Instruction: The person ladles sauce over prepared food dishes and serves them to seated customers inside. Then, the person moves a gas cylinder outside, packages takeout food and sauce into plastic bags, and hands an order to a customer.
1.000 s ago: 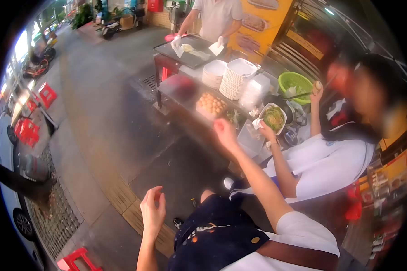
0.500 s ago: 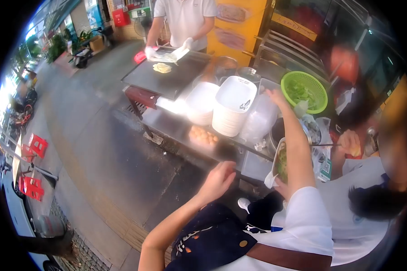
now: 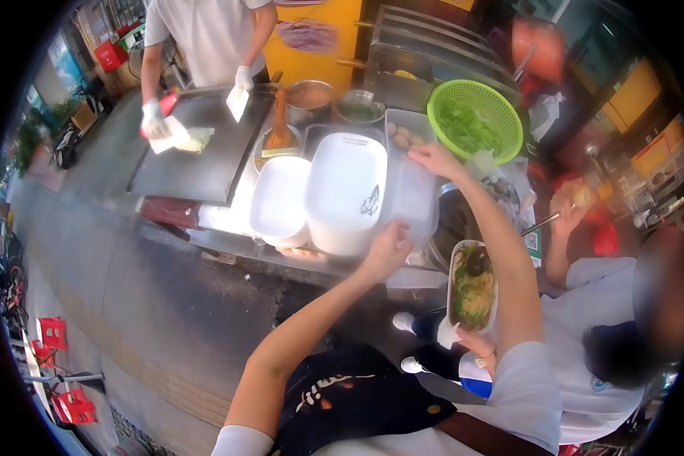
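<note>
A stack of clear plastic lids (image 3: 410, 194) lies on the counter, beside the white takeaway containers (image 3: 346, 182). My right hand (image 3: 438, 161) is closed, its fingertips pinching the far edge of the top lid. At the near edge of the stack is my left hand (image 3: 390, 249), fingers loosely bent and a little apart, with nothing visible in them. Under my right forearm, a co-worker's hand (image 3: 479, 343) holds a white container of food (image 3: 473, 292). That person's other hand (image 3: 568, 209) grips a ladle handle (image 3: 541, 224).
Across the counter a gloved person works with white scrapers at a griddle (image 3: 197, 171). A green basket of lettuce (image 3: 475, 118), eggs (image 3: 404, 137), metal pots (image 3: 309, 99) and a brush (image 3: 280, 129) stand around the containers. A large pot (image 3: 448, 232) is at the right.
My left hand has moved up and forward to the lids; my right hand stays at their far edge. The view has shifted. The co-worker's food container shows more fully. The griddle person's hands have spread apart.
</note>
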